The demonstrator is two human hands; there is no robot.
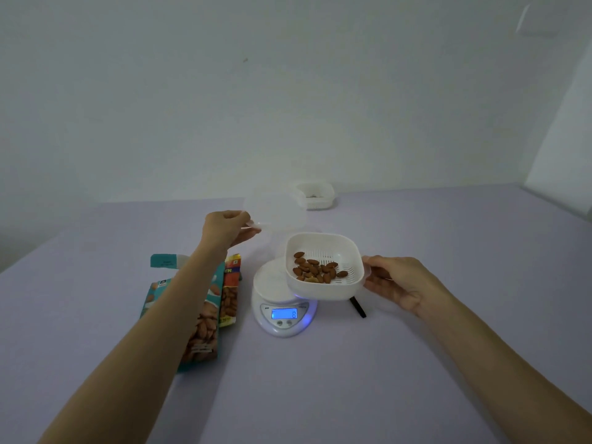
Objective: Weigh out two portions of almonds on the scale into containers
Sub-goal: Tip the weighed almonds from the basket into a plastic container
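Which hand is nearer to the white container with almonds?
The right hand: it holds the white container by its right edge. The left hand is apart, up-left of it, holding a clear lid.

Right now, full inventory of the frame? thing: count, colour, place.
scale: 1, white, lit blue display, table centre
white basket: 1, holds almonds, tilted over the scale's right side
almonds: a handful, brown, in the white basket
clear lid: 1, transparent, held above the table, behind the scale
far container: 1, white, back of table
almond packs: 2, teal and orange, left of scale
black item: 1, right of scale, unclear
table: 1, pale lilac
left hand: grip on clear lid
right hand: grip on white basket rim
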